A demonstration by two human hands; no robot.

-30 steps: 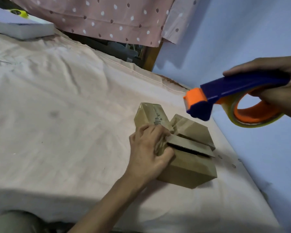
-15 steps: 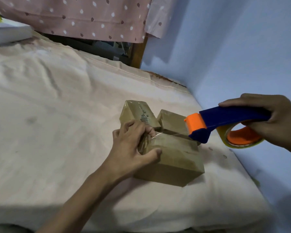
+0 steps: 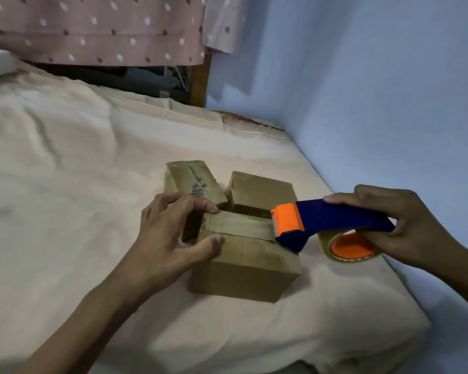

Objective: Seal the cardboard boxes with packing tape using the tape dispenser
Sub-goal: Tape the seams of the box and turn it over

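The fingers (image 3: pixel 200 205) of the left hand (image 3: pixel 170 228) are curling over the near box's left edge, with the thumb pressing on its top, pinning the cardboard box (image 3: pixel 243 255) in place on the bed (image 3: pixel 65 171). The right hand (image 3: pixel 405 225) is wrapping around the blue handle of the tape dispenser (image 3: pixel 327 225), thumb lying along the top and the other fingers curling underneath by the orange-cored tape roll (image 3: pixel 349 247). The dispenser's orange head is sitting at the right end of the box top, and a strip of tape (image 3: pixel 241 228) is lying along the top seam from the left hand's thumb side across to that head.

Judging from this, the top seam of the near box is nearly covered, with the strip yet to be cut and pressed down over the right edge. Behind it, a glossy box (image 3: pixel 192 182) at the left is looking already wrapped in tape, while the box (image 3: pixel 260 191) at the right, just behind the dispenser head, is showing a dark gap at its near side; whether it is sealed cannot be told. The boxes are sitting close together, near the blue wall (image 3: pixel 362 103).
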